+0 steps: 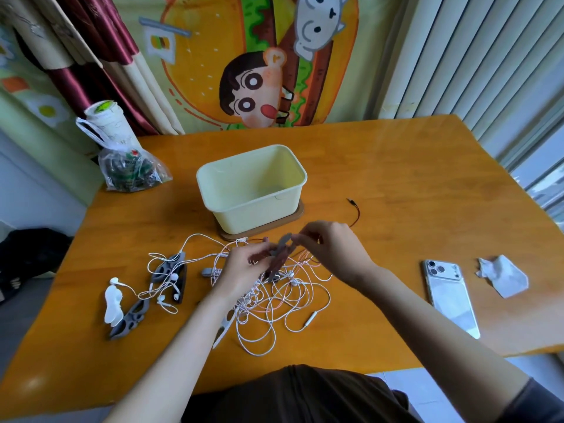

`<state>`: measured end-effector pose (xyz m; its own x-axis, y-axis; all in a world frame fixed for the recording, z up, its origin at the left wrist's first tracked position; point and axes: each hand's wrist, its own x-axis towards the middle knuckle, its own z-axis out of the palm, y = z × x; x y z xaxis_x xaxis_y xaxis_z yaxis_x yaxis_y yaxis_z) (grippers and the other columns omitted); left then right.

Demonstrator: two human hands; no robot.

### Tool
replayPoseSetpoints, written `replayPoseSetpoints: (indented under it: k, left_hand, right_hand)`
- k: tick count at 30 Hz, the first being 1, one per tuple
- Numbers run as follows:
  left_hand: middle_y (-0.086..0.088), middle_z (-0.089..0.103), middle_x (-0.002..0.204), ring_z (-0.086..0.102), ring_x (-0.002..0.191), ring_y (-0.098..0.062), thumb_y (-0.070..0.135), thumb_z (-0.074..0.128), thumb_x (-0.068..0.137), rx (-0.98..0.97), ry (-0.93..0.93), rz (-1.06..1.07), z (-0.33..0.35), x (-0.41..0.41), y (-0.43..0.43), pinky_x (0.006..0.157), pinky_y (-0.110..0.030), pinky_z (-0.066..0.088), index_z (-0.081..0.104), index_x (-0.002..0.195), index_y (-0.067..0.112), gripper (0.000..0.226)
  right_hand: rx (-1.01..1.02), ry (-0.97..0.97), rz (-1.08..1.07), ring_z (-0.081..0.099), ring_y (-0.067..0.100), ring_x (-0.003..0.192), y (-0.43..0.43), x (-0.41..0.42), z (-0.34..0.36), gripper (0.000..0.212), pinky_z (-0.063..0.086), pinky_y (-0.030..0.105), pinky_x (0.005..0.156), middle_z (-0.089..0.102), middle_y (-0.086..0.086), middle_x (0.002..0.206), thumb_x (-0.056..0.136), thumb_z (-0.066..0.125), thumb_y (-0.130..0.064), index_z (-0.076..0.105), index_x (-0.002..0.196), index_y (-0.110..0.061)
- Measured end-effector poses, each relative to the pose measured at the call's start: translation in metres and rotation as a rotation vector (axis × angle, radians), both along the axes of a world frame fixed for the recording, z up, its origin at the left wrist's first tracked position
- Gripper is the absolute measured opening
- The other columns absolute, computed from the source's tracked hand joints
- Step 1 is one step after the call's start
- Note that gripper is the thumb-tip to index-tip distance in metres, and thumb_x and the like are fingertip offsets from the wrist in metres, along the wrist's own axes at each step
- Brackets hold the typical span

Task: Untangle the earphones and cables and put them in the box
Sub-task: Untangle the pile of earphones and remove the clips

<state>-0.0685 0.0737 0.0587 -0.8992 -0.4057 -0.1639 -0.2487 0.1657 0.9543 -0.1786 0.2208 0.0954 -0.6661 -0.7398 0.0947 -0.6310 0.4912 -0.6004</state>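
A heap of tangled white earphone cables [274, 297] lies on the wooden table [396, 184] in front of me. My left hand [244, 267] and my right hand [329, 248] are raised just above the heap and together hold a grey-brown cable winder [279, 254], fingers pinching it, with white cable trailing down from it. The pale yellow box [253, 190] stands open and holds nothing, just beyond my hands, on a brown lid. Left of the heap lie white earbuds [166, 288] and grey winders [131, 319]. A thin black cable [355, 212] lies right of the box.
A white phone [448, 297] lies face down at the right, with a crumpled tissue [502, 276] beyond it. A plastic bag [131, 169] with a paper cup behind it sits at the table's far left corner. A white winder [112, 303] lies at the left.
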Motion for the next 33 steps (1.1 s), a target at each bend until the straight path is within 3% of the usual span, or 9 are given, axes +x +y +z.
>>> replayPoseSetpoints:
  k: [5,8,12,14,16,20,25,30,33]
  left_hand:
    - [-0.003,0.072,0.098,0.067,0.088,-0.005,-0.003,0.059,0.087,0.234,-0.001,-0.098,0.01,0.003,0.006,0.074,-0.019,0.053,0.072,0.096,0.024,0.031]
    - [-0.008,0.072,0.101,0.065,0.092,-0.016,0.003,0.061,0.08,0.432,0.016,-0.111,0.01,0.004,0.006,0.083,-0.033,0.052,0.077,0.095,0.024,0.03]
    - [-0.003,0.074,0.092,0.068,0.086,-0.015,-0.003,0.055,0.075,0.772,0.143,-0.01,0.014,0.001,0.01,0.075,-0.027,0.057,0.079,0.084,0.024,0.038]
    - [-0.006,0.073,0.1,0.067,0.093,-0.018,0.009,0.072,0.07,0.872,0.225,0.011,0.015,-0.002,0.011,0.077,-0.029,0.057,0.078,0.093,0.022,0.027]
    - [-0.009,0.07,0.108,0.067,0.099,-0.02,0.018,0.085,0.061,0.987,0.288,0.068,0.011,-0.005,0.01,0.08,-0.032,0.057,0.072,0.106,0.017,0.046]
    - [-0.01,0.064,0.112,0.061,0.105,-0.022,0.007,0.052,0.086,1.034,0.276,0.298,0.008,-0.012,0.008,0.085,-0.034,0.056,0.06,0.113,0.013,0.029]
    - [-0.011,0.066,0.108,0.062,0.097,-0.023,0.001,0.049,0.095,0.838,0.088,0.508,0.003,-0.016,0.014,0.079,-0.031,0.052,0.06,0.12,0.008,0.028]
    - [-0.002,0.073,0.1,0.065,0.1,-0.017,0.007,0.063,0.089,0.106,0.066,0.477,-0.017,-0.011,0.006,0.075,-0.018,0.051,0.071,0.109,0.012,0.022]
    - [-0.005,0.069,0.111,0.063,0.108,-0.02,0.001,0.063,0.088,-0.134,0.039,0.443,-0.029,-0.004,-0.006,0.075,-0.009,0.048,0.07,0.113,0.009,0.027]
  right_hand:
    - [-0.094,-0.041,-0.058,0.051,0.007,0.06,0.005,-0.013,-0.001,0.025,0.042,0.027,0.055,0.06,-0.007,0.07,0.078,0.069,-0.042,0.069,0.078,-0.018]
    - [-0.145,-0.127,-0.051,0.048,0.007,0.054,0.005,-0.012,-0.002,0.026,0.037,0.023,0.05,0.058,-0.008,0.063,0.077,0.066,-0.045,0.064,0.071,-0.02]
    - [-0.262,-0.399,-0.055,0.041,0.003,0.046,0.001,0.0,-0.007,0.026,0.031,0.017,0.046,0.052,-0.012,0.056,0.09,0.056,-0.036,0.063,0.068,-0.025]
    - [-0.275,-0.494,-0.079,0.04,0.008,0.048,-0.002,0.011,-0.017,0.032,0.032,0.025,0.048,0.05,-0.01,0.054,0.095,0.051,-0.032,0.061,0.065,-0.025]
    - [-0.252,-0.528,-0.074,0.038,0.006,0.046,-0.004,0.022,-0.027,0.036,0.031,0.022,0.047,0.048,-0.009,0.053,0.097,0.047,-0.03,0.058,0.065,-0.021]
    - [-0.178,-0.504,-0.067,0.041,0.001,0.044,-0.005,0.037,-0.036,0.033,0.03,0.011,0.046,0.051,-0.008,0.057,0.1,0.042,-0.026,0.062,0.078,-0.012]
    - [-0.041,-0.285,0.105,0.053,0.009,0.057,-0.001,0.049,-0.038,0.026,0.039,0.021,0.055,0.055,-0.007,0.065,0.1,0.041,-0.021,0.064,0.095,-0.013]
    - [-0.044,-0.327,0.131,0.052,0.005,0.056,0.0,0.048,-0.026,0.027,0.04,0.016,0.055,0.054,-0.01,0.064,0.1,0.04,-0.02,0.065,0.095,-0.013]
    - [-0.052,-0.357,0.135,0.052,0.007,0.055,-0.001,0.046,-0.016,0.026,0.04,0.017,0.053,0.056,-0.007,0.063,0.1,0.041,-0.022,0.065,0.089,-0.015]
